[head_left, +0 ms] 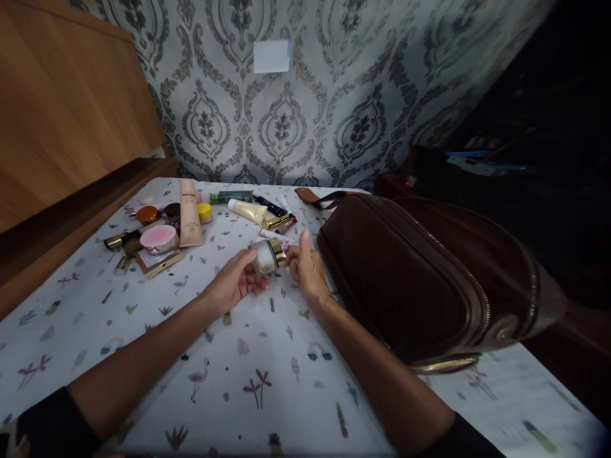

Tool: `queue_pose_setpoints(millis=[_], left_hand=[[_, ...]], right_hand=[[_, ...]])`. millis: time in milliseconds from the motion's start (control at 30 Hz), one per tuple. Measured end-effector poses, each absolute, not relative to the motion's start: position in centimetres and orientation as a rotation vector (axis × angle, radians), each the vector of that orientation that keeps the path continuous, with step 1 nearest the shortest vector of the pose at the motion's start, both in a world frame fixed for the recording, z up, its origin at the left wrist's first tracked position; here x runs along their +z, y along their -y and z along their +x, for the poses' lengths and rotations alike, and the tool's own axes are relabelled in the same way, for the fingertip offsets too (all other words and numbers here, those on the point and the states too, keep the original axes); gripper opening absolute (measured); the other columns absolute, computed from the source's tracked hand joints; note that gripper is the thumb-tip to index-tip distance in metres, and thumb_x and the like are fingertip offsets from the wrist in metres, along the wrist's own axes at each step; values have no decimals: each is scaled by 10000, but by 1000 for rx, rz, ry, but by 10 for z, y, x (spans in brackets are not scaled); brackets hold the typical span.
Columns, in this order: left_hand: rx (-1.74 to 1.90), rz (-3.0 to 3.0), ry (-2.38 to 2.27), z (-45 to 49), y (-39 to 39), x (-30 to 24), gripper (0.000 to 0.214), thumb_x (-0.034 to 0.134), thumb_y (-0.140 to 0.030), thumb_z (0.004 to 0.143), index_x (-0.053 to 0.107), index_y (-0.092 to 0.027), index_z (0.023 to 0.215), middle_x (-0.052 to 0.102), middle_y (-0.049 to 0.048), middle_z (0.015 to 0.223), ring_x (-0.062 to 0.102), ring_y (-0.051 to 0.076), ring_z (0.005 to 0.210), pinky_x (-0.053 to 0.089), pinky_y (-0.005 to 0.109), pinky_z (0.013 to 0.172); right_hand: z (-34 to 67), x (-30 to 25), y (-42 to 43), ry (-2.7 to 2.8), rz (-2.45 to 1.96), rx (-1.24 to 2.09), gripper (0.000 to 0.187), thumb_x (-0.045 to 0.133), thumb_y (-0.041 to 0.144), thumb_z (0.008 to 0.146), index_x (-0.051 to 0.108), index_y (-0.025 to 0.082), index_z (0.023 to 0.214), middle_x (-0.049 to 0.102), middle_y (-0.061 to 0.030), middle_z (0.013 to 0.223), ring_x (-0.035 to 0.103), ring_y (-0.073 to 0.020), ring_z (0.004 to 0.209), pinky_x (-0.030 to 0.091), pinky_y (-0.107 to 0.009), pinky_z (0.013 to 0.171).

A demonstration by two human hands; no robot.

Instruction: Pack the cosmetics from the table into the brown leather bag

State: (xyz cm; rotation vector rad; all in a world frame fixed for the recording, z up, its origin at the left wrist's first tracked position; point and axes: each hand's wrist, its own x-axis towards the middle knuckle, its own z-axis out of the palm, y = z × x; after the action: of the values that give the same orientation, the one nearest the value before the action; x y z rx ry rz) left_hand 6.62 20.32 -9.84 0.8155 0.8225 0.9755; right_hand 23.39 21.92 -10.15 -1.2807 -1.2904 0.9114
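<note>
My left hand (233, 280) grips the body of a small frosted cream jar (264, 259), which is tilted sideways above the table. At the jar's gold lid (277, 252), the curled fingers of my right hand (308, 270) touch its edge while the thumb points up. The lid sits on the jar. Just beyond the hands lie a cream-coloured tube (247, 211), a gold lipstick (275, 222) and a white-and-purple tube (277, 238).
A large brown leather bag (396, 267) lies close on the right, its strap (310, 196) reaching back. On the left are an upright beige tube (189, 216), a pink compact (160, 238), a yellow-lidded jar (205, 212) and several other cosmetics. A wooden cabinet (71, 95) borders the patterned tablecloth (210, 407).
</note>
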Motion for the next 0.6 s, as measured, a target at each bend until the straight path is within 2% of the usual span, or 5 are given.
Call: queue_pose_setpoints(millis=[133, 233, 333, 500, 600], left_hand=[[967, 773, -851, 66, -204, -96, 326, 677, -463, 849, 546, -170, 906, 700, 41, 678, 663, 135, 523, 469, 188, 467], [963, 782, -852, 66, -203, -94, 298, 659, -444, 864, 534, -175, 893, 699, 37, 669, 659, 133, 514, 462, 185, 460], [967, 799, -852, 66, -203, -94, 292, 657, -443, 865, 528, -182, 887, 693, 29, 652, 658, 135, 509, 459, 185, 453], [967, 806, -840, 67, -203, -96, 315, 679, -458, 846, 539, -181, 896, 698, 28, 668, 660, 134, 512, 459, 185, 450], [968, 789, -846, 66, -204, -97, 329, 683, -467, 839, 545, -175, 899, 698, 31, 664, 658, 131, 513, 463, 183, 451]], right_hand=[[233, -98, -219, 1245, -1423, 824, 832, 200, 910, 819, 483, 225, 441, 465, -21, 450, 480, -164, 499, 355, -304, 514], [230, -94, -217, 1144, -1332, 910, 784, 322, 900, 802, 648, 194, 701, 652, -57, 673, 604, -197, 644, 434, -284, 534], [228, -94, -215, 1156, -1189, 988, 779, 386, 863, 819, 699, 174, 1004, 717, -84, 840, 663, -227, 761, 507, -299, 576], [232, -101, -217, 1213, -1293, 869, 811, 303, 834, 879, 741, 152, 898, 596, -39, 551, 616, -207, 617, 482, -300, 551], [232, -101, -218, 1204, -1328, 837, 838, 276, 851, 867, 736, 151, 883, 593, -43, 561, 608, -209, 617, 472, -308, 547]])
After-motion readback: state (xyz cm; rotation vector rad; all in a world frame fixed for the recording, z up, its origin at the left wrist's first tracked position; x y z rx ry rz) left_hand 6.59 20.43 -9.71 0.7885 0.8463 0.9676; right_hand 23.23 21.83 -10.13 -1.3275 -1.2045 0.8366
